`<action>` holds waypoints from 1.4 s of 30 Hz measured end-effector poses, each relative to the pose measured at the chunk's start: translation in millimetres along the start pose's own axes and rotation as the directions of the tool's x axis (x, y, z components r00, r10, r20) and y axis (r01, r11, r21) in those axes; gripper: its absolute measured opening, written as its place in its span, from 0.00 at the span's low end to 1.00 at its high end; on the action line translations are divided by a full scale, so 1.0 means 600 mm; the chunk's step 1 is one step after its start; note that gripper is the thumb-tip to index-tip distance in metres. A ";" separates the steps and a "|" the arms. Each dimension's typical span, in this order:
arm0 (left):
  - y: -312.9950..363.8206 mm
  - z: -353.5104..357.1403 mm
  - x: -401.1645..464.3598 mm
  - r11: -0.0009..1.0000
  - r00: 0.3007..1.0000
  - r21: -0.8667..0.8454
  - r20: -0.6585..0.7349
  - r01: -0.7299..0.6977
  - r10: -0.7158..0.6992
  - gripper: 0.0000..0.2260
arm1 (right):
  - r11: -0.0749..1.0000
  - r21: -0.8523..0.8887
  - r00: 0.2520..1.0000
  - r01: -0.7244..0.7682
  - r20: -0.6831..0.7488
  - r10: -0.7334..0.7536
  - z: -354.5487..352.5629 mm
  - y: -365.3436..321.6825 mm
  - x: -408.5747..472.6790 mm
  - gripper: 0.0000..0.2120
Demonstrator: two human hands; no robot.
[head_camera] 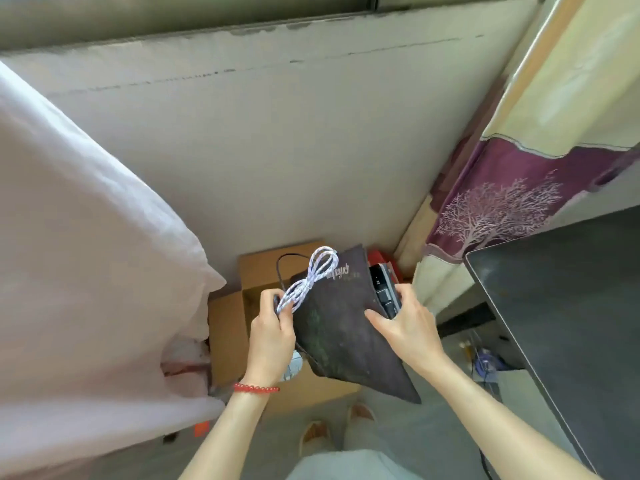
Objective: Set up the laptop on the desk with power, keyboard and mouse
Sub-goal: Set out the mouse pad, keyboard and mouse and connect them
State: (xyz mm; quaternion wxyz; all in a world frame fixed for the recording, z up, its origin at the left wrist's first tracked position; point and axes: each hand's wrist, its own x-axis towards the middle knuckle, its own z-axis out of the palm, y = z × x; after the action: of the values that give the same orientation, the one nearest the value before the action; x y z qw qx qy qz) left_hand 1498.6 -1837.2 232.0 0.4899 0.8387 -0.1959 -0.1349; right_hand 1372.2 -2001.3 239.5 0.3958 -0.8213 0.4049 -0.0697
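A grey floor (408,441) carries an open cardboard box (266,268) against the wall, beside a dark desk (568,306).

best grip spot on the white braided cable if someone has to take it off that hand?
Take the white braided cable at its free loop end, coming from above and the far side. That end sticks up clear over the dark mouse pad, while the lower part is pinched in the left hand, which likely also holds something dark.
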 end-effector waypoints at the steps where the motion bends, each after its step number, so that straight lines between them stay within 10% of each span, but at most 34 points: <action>1: 0.021 -0.003 -0.004 0.999 0.999 -0.008 0.027 -0.040 0.040 0.06 | 0.999 0.029 0.999 -0.032 -0.023 0.032 -0.028 0.002 -0.014 0.20; 13: 0.313 0.050 -0.140 0.849 0.848 -0.236 0.139 -0.473 0.512 0.05 | 0.866 0.495 0.874 -0.075 -0.385 0.296 -0.359 0.129 -0.325 0.13; 23: 0.425 0.214 -0.395 0.783 0.721 -0.345 0.316 -0.518 0.616 0.03 | 0.666 0.746 0.645 -0.007 -0.506 0.573 -0.452 0.351 -0.682 0.12; 31: 0.481 0.399 -0.522 0.879 0.754 -0.332 0.462 -0.342 0.467 0.09 | 0.545 0.837 0.470 -0.048 -0.463 0.752 -0.442 0.469 -0.881 0.11; 42: 0.564 0.562 -0.539 0.789 0.421 -0.181 0.764 -0.587 0.489 0.06 | 0.290 0.955 0.353 0.062 -0.292 0.889 -0.423 0.580 -0.873 0.12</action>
State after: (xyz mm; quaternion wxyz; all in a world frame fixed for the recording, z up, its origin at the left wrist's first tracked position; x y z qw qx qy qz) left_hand 1004.2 -2097.5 375.9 0.3227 0.6124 -0.6525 -0.3084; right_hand 702.6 -1899.8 273.4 0.5023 -0.1727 0.6761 -0.5107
